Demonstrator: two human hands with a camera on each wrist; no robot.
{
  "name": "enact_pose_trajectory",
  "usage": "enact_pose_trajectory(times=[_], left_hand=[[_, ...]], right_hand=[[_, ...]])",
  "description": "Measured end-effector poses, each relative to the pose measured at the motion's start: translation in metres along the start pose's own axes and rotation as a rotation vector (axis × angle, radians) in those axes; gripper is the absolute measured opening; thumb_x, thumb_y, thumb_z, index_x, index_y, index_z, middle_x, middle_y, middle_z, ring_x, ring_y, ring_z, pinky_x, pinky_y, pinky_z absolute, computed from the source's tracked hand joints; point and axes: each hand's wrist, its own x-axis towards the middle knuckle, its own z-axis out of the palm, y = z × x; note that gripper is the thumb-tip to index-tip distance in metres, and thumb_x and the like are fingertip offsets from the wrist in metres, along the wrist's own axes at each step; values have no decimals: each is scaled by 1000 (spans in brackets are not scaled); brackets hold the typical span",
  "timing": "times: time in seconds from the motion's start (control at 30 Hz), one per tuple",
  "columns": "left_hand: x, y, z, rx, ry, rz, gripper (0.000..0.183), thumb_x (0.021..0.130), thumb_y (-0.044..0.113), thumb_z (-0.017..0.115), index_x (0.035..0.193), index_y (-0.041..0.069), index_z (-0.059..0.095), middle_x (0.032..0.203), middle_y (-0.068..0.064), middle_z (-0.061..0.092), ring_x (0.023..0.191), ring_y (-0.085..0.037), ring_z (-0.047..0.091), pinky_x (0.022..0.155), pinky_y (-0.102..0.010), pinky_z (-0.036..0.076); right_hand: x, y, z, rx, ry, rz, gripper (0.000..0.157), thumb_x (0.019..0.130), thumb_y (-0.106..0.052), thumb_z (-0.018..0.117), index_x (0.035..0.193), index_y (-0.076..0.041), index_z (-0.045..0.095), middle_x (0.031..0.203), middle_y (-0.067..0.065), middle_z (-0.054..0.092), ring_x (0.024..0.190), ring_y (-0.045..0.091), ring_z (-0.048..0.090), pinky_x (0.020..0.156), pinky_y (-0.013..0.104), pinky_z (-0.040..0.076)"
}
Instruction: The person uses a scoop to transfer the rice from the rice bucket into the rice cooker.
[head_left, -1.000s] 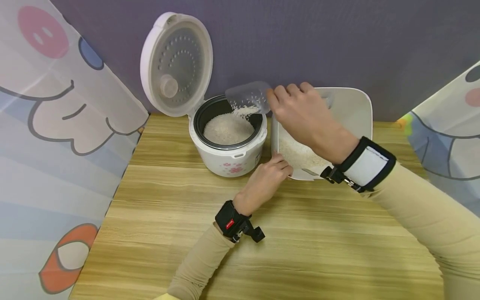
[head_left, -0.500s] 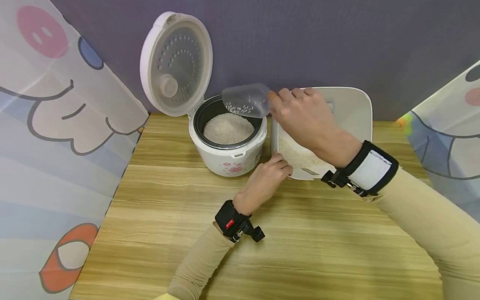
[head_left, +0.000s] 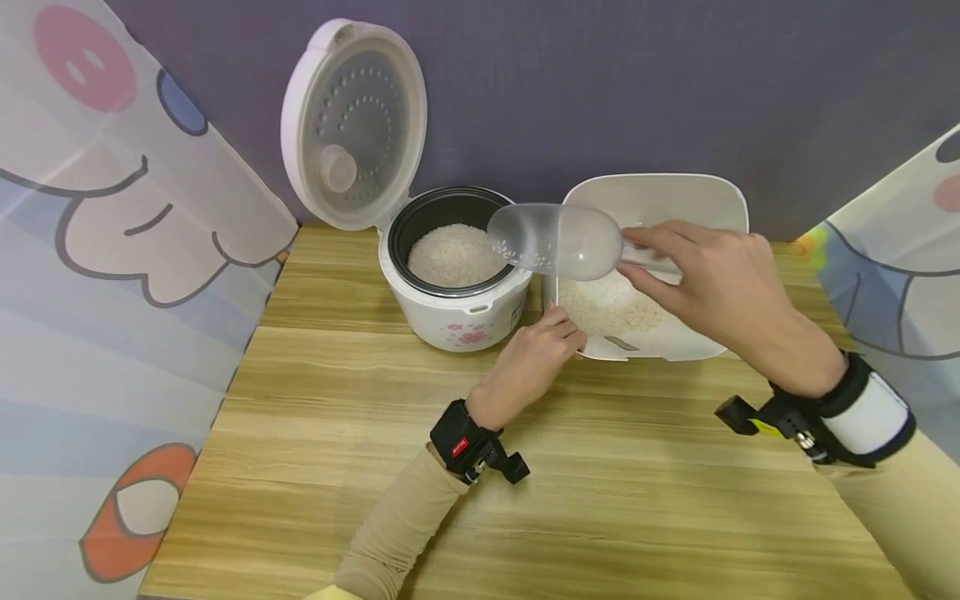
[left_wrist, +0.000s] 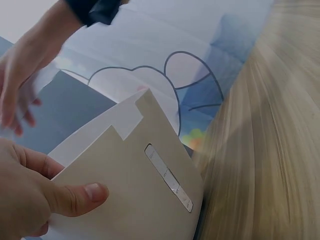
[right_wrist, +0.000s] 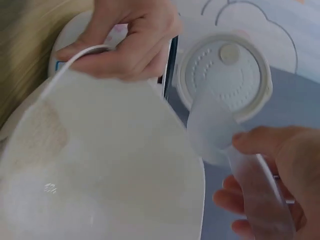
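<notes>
My right hand [head_left: 720, 279] grips the handle of a clear plastic scoop [head_left: 581, 242], with a few rice grains clinging inside it. The scoop spans the gap between a white rice cooker [head_left: 450, 321] and a white rice bin [head_left: 660, 193]. White rice [head_left: 456, 254] is heaped in the cooker's dark inner pot [head_left: 422, 215]. More rice [head_left: 607, 308] lies on the bin's floor. At the bin's near left corner, my left hand [head_left: 534, 358] pinches the rim; in the left wrist view its thumb [left_wrist: 82, 197] presses the outer wall beside a narrow window strip [left_wrist: 169, 177].
The cooker's lid [head_left: 360, 129] stands raised at the back left. Behind everything rises a dark grey wall [head_left: 585, 83], with cartoon-printed sheets [head_left: 90, 350] at both sides. The wooden table [head_left: 337, 417] extends toward the front.
Rice was falling from the tipped scoop into the pot a second ago; that stream has ended. My right hand has drawn the scoop rightward and turned it. The left hand stays put.
</notes>
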Motion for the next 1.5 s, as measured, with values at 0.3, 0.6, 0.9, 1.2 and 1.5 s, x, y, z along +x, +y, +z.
enact_pose_trajectory(times=[0.3,0.6,0.9,1.2,1.5], left_hand=[[-1,2,0,-22,-18,-5,10,96,11,66,92,14,74,98,5,76,102,-11,62,100,-25,53],[-4,2,1,-12,-24,5,19,98,-1,62,95,13,75,99,4,76,102,-13,62,100,-26,53],[-6,5,1,6,-31,5,20,99,0,61,95,14,75,98,5,75,103,-12,61,102,-26,52],[-7,7,0,24,-50,10,19,99,1,61,96,14,75,99,5,75,104,-11,61,109,-27,47],[-7,7,0,19,-52,6,17,99,5,62,96,15,74,100,6,74,104,-11,61,111,-28,45]], right_hand=[[-64,20,-22,-136,138,-33,56,103,-53,51,106,-4,79,87,15,77,53,33,64,39,42,34],[-102,28,-21,-220,131,-34,55,106,-48,49,107,-2,78,87,15,75,65,42,69,47,52,47],[-112,43,-9,-309,-19,-136,48,113,-30,39,116,6,69,95,22,72,72,42,69,54,51,51],[-105,38,10,-477,-67,-190,30,106,4,34,105,14,63,80,26,58,55,37,54,45,39,35],[-90,20,24,-535,-163,-175,36,102,12,28,73,12,48,61,21,47,47,29,41,44,34,30]])
